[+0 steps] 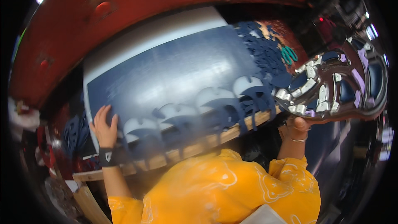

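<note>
A large dark blue sheet [166, 64] lies on a white board [157, 37] in front of me. Curved cut-outs run along its near edge, and the white shows through them. My left hand [104, 126] rests on the sheet's left edge with its fingers apart, holding nothing; a black band circles that wrist. My right hand [297, 126] grips the near edge of a cutting die [346, 81], raised at the right. This die has curved metal walls, white blocks and lilac pieces, with dark blue material in some of its openings. Most of the right hand's fingers are hidden behind it.
A red machine beam [137, 6] spans the far side. Dark blue offcuts [259, 49] are heaped right of the sheet, beside teal-handled scissors [289, 54]. More blue pieces [74, 132] lie at the left. A wooden edge [195, 149] borders the near side.
</note>
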### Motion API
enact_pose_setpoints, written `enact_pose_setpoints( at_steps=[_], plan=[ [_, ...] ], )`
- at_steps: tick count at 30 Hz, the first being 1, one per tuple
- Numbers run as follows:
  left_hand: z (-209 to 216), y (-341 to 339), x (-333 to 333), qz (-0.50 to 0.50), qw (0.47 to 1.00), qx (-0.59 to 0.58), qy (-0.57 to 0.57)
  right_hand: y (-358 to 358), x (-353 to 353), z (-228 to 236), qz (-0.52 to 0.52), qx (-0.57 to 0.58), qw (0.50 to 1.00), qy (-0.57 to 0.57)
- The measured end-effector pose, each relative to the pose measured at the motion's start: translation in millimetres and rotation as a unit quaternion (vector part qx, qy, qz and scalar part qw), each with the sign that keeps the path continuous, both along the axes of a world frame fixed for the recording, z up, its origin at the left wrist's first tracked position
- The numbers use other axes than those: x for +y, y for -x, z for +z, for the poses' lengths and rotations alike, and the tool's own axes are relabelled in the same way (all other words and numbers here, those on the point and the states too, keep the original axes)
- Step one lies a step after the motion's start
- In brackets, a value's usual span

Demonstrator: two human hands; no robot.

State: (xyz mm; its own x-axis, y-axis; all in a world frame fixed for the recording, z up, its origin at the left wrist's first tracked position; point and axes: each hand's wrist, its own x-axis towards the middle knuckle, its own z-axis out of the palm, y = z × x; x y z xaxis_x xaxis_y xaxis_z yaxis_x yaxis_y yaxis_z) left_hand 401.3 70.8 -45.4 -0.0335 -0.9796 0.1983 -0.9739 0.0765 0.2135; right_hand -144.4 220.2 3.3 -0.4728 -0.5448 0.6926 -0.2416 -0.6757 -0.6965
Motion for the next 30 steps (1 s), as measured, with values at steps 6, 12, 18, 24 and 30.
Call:
enact_pose_setpoints(
  at_steps=[6, 12, 18, 24, 30],
  plan=[
    [-5, -32, -6, 0.005, 0.992, 0.083, 0.091, -104, -61, 44, 0.107, -0.011, 0.982, -0.153],
    [-13, -12, 31, 0.055, 0.984, 0.116, 0.124, -218, -134, 45, 0.332, 0.117, 0.894, -0.277],
    [7, -6, 55, 0.069, 0.987, 0.117, 0.090, -322, -174, 21, 0.290, 0.439, 0.806, -0.271],
    [8, -18, 49, 0.086, 0.978, 0.174, 0.080, -383, -187, 4, 0.246, 0.539, 0.782, -0.193],
    [8, -19, 50, 0.075, 0.973, 0.196, 0.099, -396, -192, -3, 0.224, 0.565, 0.777, -0.161]
  ],
)
